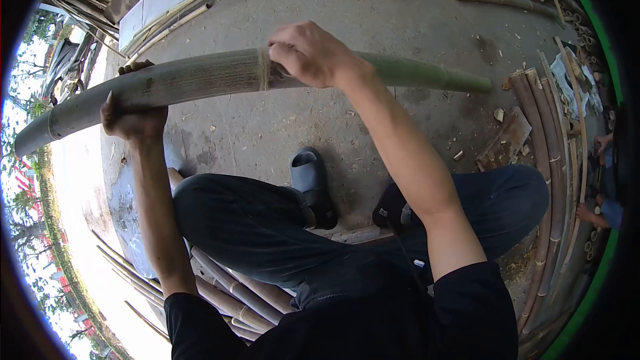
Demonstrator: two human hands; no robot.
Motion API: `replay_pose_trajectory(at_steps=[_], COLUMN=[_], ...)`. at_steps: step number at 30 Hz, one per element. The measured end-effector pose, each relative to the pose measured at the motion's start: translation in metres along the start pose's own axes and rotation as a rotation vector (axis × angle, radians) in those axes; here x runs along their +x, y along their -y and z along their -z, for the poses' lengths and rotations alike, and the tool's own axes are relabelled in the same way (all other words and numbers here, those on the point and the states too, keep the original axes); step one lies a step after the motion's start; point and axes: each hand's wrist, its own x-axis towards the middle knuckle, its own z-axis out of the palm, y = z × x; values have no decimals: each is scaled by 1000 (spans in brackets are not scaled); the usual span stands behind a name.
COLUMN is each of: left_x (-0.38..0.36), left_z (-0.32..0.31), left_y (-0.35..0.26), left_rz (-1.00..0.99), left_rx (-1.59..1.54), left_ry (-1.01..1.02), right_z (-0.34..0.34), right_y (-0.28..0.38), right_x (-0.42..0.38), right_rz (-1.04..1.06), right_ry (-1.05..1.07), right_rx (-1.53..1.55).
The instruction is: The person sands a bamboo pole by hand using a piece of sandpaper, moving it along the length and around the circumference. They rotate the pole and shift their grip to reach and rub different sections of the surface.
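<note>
A thick, grey-green bamboo pole (pixel 200 79) lies across the head view in front of me, from the far left to right of centre. My left hand (pixel 137 117) is wrapped round its left part from below, with fingertips showing over the far side. My right hand (pixel 310 53) is curled, slightly blurred, against the pole just right of a pale node ring (pixel 263 70). Its fingers are closed, and whatever they may hold is hidden. Beyond that hand the pole runs on, greener, to its right end.
Bamboo poles (pixel 553 160) lie at the right, others (pixel 233 293) beneath me at lower left. More cut bamboo (pixel 500 0) lies at far right. Wood chips (pixel 499 115) dot the concrete floor. My slippered foot (pixel 310 180) stands below the pole. Another person's hand (pixel 587 215) shows at the right edge.
</note>
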Motion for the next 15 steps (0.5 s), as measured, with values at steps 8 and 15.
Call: replay_pose_trajectory(at_steps=[8,15], left_x=[-1,5], left_z=[-7,-17], left_y=[5,6], left_rz=[-4,-20], left_rx=[-29,47], left_ry=[151,219], right_z=[100,29], right_y=[-221,-47], right_x=[-176,-41], right_rz=[-881,131], right_ry=[-71,-84], right_rx=[124,-509])
